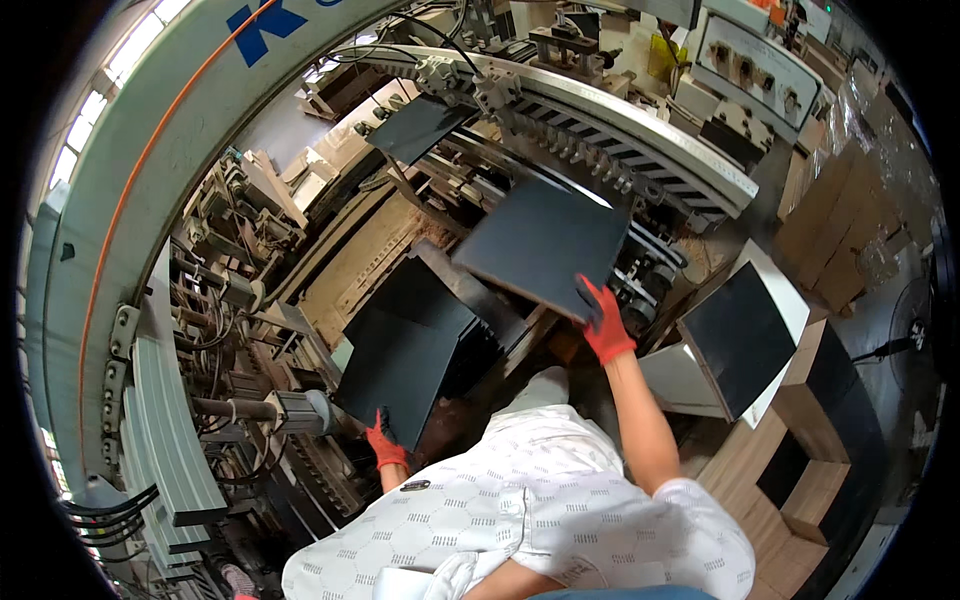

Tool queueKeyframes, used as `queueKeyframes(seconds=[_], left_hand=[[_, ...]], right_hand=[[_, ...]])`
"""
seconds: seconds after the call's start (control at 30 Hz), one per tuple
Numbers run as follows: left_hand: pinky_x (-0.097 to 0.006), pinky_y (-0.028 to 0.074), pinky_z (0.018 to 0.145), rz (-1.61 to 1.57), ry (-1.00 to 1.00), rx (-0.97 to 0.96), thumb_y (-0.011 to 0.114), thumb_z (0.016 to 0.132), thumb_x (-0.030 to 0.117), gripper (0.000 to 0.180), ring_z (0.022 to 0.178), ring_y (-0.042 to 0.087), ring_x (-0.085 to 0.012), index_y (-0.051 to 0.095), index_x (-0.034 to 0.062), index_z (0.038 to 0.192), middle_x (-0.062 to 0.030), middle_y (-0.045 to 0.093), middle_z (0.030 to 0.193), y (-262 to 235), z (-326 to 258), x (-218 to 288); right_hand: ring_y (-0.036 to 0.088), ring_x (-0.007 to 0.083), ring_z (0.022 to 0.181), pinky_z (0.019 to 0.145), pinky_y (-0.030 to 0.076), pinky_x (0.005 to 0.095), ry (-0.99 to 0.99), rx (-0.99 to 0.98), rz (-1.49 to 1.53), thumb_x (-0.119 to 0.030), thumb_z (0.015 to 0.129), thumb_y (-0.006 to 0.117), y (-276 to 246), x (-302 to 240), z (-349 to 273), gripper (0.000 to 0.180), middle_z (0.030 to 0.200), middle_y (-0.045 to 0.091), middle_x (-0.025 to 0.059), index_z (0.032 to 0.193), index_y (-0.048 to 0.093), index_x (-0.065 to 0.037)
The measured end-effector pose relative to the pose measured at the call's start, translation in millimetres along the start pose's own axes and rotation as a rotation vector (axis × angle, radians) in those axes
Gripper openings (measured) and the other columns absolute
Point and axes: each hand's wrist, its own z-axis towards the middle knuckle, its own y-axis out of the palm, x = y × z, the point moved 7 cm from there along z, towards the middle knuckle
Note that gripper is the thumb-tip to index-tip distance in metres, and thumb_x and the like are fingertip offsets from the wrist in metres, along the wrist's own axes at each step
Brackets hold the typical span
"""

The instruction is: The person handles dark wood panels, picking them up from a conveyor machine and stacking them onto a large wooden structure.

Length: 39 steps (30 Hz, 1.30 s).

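Note:
My right hand (606, 325), in a red glove with dark fingertips, grips the near right corner of a flat dark panel (545, 240). That panel lies on the machine's rails below a row of nozzle-like fittings. Lower left, my left hand (384, 442), gloved the same way, closes on the near edge of another dark panel (395, 370). This one sits slightly turned on top of a stack of similar dark panels (480, 352). Some fingers of both hands are hidden behind the panel edges.
Another dark panel (420, 128) rests farther back in the machine. A curved pale machine frame (160, 130) arches over the left. On the right stand a dark-topped board (742, 340), wood-coloured boards (745, 455), cardboard (835, 225) and a fan (910, 330).

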Motion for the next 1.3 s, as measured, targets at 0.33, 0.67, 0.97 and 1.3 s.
queueKeyframes(seconds=[0.33, 0.67, 0.97, 1.3], left_hand=[[-0.031, 0.052, 0.077, -0.636, -0.431, -0.436, 0.065, 0.087, 0.012, 0.031, 0.089, 0.062, -0.0177, 0.057, 0.0022, 0.115, -0.0061, 0.062, 0.105, 195.2, 20.8, 177.0], [-0.033, 0.045, 0.071, -0.577, -0.221, -0.125, 0.079, 0.074, 0.015, 0.031, 0.075, 0.053, -0.0151, 0.061, 0.0, 0.094, -0.0056, 0.063, 0.086, 455.3, 85.4, 178.7], [-0.035, 0.047, 0.072, -0.442, -0.348, 0.099, 0.078, 0.075, 0.015, 0.033, 0.075, 0.055, -0.0182, 0.06, -0.0044, 0.094, -0.0107, 0.064, 0.086, 508.1, 91.7, 177.0], [-0.038, 0.049, 0.063, -0.529, -0.485, -0.175, 0.069, 0.079, 0.029, 0.036, 0.067, 0.056, -0.0201, 0.066, -0.0038, 0.093, -0.0078, 0.064, 0.084, 524.0, 88.3, 176.0]], right_hand=[[0.054, 0.0216, 0.107, 0.094, 0.043, 0.0342, 0.309, 0.356, 0.33, -0.017, 0.093, 0.053, -130.9, 16.0, -217.9, 0.032, 0.121, 0.056, 0.0128, 0.12, 0.054, 0.001], [0.052, 0.0316, 0.112, 0.094, 0.045, 0.0441, 0.111, 0.951, 0.192, -0.028, 0.084, 0.069, -200.3, 27.0, -367.7, 0.058, 0.13, 0.05, 0.018, 0.128, 0.048, 0.004], [0.054, 0.0337, 0.116, 0.099, 0.045, 0.0449, 0.028, 1.183, -0.883, -0.009, 0.078, 0.076, -170.9, -72.7, -454.5, 0.052, 0.13, 0.052, 0.0223, 0.123, 0.053, 0.005], [0.056, 0.0302, 0.11, 0.098, 0.043, 0.0379, 0.126, 1.112, -1.043, -0.002, 0.075, 0.074, -198.4, -100.0, -411.2, 0.053, 0.117, 0.058, 0.0198, 0.123, 0.054, 0.006]])
